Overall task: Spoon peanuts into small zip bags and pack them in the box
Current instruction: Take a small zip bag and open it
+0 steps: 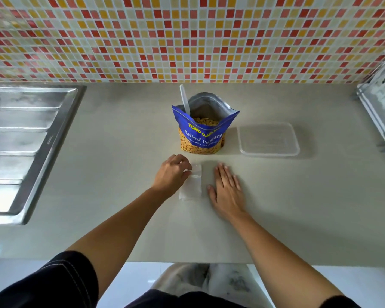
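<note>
An open blue bag of salted peanuts (202, 134) stands upright at the middle of the counter, with a white plastic spoon (184, 99) stuck in it. Right of the bag sits a clear plastic box (268, 138). Near me lies a small stack of clear zip bags (192, 185), flat on the counter. My left hand (171, 174) has curled fingers on the stack's upper left edge and seems to pinch it. My right hand (227, 190) lies flat on the counter just right of the stack, fingers straight, not touching it.
A steel sink drainboard (25, 147) fills the left side of the counter. A wire dish rack (380, 103) stands at the far right. The tiled wall (187, 38) runs behind. The counter's front edge (187, 261) is close to my body.
</note>
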